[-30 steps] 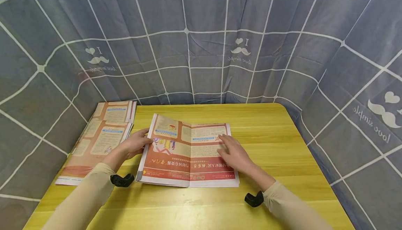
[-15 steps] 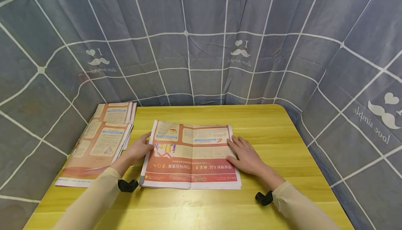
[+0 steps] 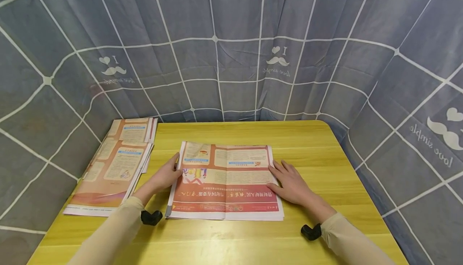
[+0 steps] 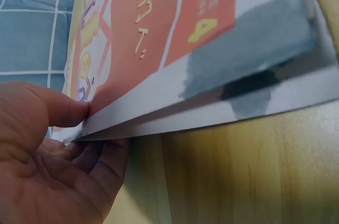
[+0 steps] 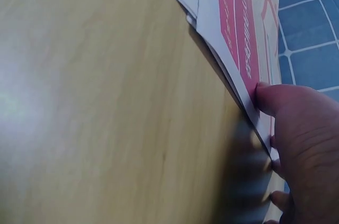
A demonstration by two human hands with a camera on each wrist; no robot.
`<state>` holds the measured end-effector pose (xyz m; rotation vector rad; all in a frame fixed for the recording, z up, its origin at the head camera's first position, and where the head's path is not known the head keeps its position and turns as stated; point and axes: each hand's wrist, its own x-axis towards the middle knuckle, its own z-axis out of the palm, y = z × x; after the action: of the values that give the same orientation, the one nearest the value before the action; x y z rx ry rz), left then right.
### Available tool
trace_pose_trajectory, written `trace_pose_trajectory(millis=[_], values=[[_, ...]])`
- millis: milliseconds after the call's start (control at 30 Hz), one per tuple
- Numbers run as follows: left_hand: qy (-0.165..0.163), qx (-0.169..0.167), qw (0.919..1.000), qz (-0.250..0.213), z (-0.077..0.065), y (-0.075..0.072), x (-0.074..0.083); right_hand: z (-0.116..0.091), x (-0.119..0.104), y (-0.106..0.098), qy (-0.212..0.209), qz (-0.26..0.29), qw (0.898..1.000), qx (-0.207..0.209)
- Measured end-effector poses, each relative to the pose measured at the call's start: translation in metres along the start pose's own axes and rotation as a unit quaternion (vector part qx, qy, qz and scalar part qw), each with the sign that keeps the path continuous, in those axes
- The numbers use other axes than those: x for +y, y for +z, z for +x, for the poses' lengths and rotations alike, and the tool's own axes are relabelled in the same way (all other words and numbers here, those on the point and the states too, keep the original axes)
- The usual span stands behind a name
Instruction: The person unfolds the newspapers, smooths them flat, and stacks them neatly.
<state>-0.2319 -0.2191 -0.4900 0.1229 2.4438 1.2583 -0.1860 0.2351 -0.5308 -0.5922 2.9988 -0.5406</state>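
Note:
A newspaper (image 3: 226, 184) with red and orange print lies on the table in front of me, a crease running down its middle. My left hand (image 3: 164, 176) pinches its left edge. In the left wrist view the thumb of that hand (image 4: 58, 150) presses the top page while the fingers curl beneath, and the layered sheets gape at the near corner. At the opposite edge, my right hand (image 3: 293, 184) rests with its fingers extended along the paper's side. In the right wrist view its thumb (image 5: 273, 97) touches the printed face, the fingers partly hidden behind the hand.
To the left, several folded newspapers (image 3: 115, 168) lie overlapped on the yellow wooden table (image 3: 314, 144). A grey checked curtain (image 3: 238, 64) encloses the table's back and sides. Black wrist devices (image 3: 151, 218) sit at both cuffs.
The newspaper's raised left half has come down flat, and the whole paper has shifted slightly right and nearer. My right hand has slid from the page out to its right edge.

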Motion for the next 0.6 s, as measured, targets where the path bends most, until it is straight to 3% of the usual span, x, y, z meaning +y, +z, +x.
trace_pose_trajectory(millis=[200, 400, 600], values=[[0.032, 0.015, 0.9929, 0.114, -0.002, 0.004, 0.005, -0.005, 0.005, -0.002, 0.004, -0.004, 1.000, -0.002], [0.069, 0.031, 0.9777, 0.196, -0.005, 0.009, 0.007, -0.011, 0.010, -0.006, -0.001, -0.002, 1.000, 0.002], [0.121, 0.040, 0.9563, 0.263, -0.008, 0.013, 0.010, -0.015, 0.013, -0.008, -0.002, 0.003, 1.000, 0.006]])
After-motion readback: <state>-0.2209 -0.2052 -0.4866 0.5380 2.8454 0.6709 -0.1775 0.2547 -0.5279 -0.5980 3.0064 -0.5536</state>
